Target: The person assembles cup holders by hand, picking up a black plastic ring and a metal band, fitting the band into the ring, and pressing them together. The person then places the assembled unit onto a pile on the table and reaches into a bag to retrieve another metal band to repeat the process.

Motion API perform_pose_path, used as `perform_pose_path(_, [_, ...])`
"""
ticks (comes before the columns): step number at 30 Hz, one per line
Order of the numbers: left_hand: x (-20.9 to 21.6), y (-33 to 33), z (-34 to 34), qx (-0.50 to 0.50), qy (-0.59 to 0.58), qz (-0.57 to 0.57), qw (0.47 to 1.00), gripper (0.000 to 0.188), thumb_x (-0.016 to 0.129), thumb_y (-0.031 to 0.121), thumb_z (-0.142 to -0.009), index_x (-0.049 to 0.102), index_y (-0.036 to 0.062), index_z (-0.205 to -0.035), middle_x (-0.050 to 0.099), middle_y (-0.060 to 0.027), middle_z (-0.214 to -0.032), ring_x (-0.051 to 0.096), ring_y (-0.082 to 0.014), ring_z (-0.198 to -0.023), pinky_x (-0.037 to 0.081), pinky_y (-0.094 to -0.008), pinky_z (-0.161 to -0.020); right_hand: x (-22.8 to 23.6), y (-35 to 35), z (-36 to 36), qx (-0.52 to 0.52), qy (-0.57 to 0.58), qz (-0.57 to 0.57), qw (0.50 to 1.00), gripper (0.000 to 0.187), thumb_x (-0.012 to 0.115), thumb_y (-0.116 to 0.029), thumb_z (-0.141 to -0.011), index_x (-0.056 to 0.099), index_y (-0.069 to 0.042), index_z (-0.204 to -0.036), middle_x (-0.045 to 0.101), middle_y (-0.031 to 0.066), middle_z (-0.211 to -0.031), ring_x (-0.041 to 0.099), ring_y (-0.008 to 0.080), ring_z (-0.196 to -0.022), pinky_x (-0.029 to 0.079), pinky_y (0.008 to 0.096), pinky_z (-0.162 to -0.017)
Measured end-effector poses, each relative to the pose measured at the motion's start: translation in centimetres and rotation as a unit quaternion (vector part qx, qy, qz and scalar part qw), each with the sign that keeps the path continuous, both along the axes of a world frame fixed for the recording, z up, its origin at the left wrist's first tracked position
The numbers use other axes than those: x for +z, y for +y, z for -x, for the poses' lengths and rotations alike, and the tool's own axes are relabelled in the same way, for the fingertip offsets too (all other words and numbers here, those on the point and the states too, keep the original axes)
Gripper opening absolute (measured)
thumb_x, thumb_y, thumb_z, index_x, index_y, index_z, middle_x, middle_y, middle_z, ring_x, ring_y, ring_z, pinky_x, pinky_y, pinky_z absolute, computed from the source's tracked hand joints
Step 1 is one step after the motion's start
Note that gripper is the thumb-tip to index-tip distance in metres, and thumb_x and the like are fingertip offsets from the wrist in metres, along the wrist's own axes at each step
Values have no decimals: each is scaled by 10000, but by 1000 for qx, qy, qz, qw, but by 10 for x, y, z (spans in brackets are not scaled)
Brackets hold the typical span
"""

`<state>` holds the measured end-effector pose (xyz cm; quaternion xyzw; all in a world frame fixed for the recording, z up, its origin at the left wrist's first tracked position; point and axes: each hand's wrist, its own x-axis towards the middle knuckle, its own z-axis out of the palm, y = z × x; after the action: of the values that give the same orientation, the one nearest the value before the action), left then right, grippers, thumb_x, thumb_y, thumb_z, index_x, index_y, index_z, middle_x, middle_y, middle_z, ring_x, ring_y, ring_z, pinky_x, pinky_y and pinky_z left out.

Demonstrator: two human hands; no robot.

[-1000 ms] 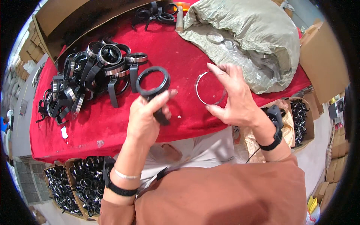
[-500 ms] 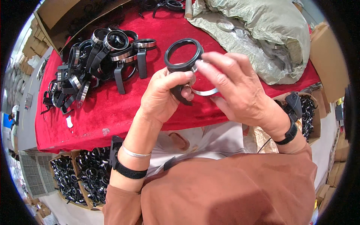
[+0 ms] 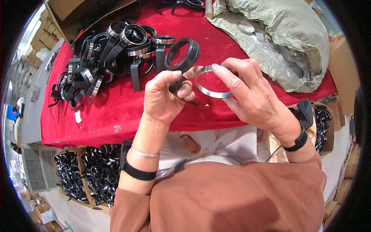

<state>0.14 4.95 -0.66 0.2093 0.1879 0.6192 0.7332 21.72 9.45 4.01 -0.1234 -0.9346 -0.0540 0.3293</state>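
My left hand point(image 3: 164, 94) is closed around the handle of a black plastic ring point(image 3: 193, 54), whose round rim stands up above the fingers. To its right, a thin silver metal ring point(image 3: 215, 94) is pinched between the thumb and fingers of my right hand point(image 3: 255, 92). The two rings are apart at their rims, though the metal one's left side is close to my left fingertips. Both hands are over the front part of a table with a red cloth point(image 3: 104, 125). My left fingers hide most of the black handle.
Left of my hands lies a pile of black handled rings with silver bands point(image 3: 135, 75). A pale woven sack point(image 3: 286, 23) with clear plastic and metal rings lies at the back right. Below the table are cardboard boxes of similar parts point(image 3: 101, 170). Another filled box point(image 3: 329, 145) stands right.
My right hand has drawn the silver ring away from the black ring, and the gap between them has widened. The black ring has tilted. The whole view has shifted slightly.
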Motion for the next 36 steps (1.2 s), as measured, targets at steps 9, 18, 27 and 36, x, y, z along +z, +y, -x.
perform_pose_path(9, [8,-1,1,5,76,-24,997,276,598,91,-820,593,-31,-1068,661,-143,-983,515,-108,-554,426,-242,-528,-2,3,6,29,-28,33,999,571,604,9,-679,483,11,-1237,492,177,-1101,511,328,-915,461,395,-801])
perform_pose_path(18, [22,-16,-17,51,116,-44,991,332,654,84,-799,573,-39,-1097,650,-114,-900,533,-107,-554,444,-253,-516,-50,11,-8,6,155,73,985,784,812,-20,-569,438,16,-1257,511,190,-1161,559,311,-995,491,385,-848])
perform_pose_path(27, [7,-20,-24,67,146,-13,987,376,615,155,-853,542,-40,-1166,636,-197,-1078,495,-82,-547,410,-259,-523,-68,2,-4,5,270,323,907,810,831,-49,-625,387,38,-1297,511,150,-1172,563,203,-1013,500,326,-866])
perform_pose_path(36, [5,-21,-31,64,136,-2,989,314,687,118,-803,581,-16,-1067,664,-134,-944,536,-94,-563,449,-236,-532,-64,-10,3,-7,327,528,784,828,841,-75,-643,366,30,-1313,521,136,-1205,545,181,-1051,463,334,-929])
